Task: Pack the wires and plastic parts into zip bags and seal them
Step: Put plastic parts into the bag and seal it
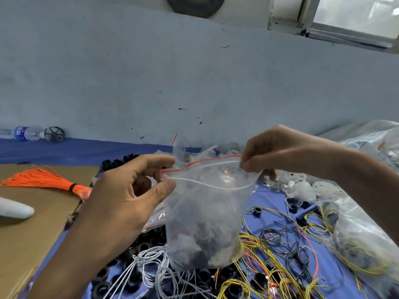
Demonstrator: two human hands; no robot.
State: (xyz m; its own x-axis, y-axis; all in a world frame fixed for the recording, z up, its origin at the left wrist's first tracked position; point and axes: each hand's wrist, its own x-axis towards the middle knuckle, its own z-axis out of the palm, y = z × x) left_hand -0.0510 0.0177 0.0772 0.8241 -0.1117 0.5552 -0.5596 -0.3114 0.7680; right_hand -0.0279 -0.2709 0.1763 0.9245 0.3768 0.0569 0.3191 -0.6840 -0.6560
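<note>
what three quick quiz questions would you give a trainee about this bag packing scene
1. True or false: the zip bag is already sealed.
2. The orange wire bundle lies on: A) the cardboard B) a bottle C) a windowsill
3. Fill in: the left hand and right hand hold the bag by its ____.
Key: 1 false, its mouth gapes open; 2 A; 3 top edge.

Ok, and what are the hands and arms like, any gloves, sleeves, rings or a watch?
Both are bare. The left hand and right hand wear no gloves, and no rings show on the fingers in view. The left forearm and right forearm are uncovered to the frame edge: no sleeve, watch or wristband shows.
</note>
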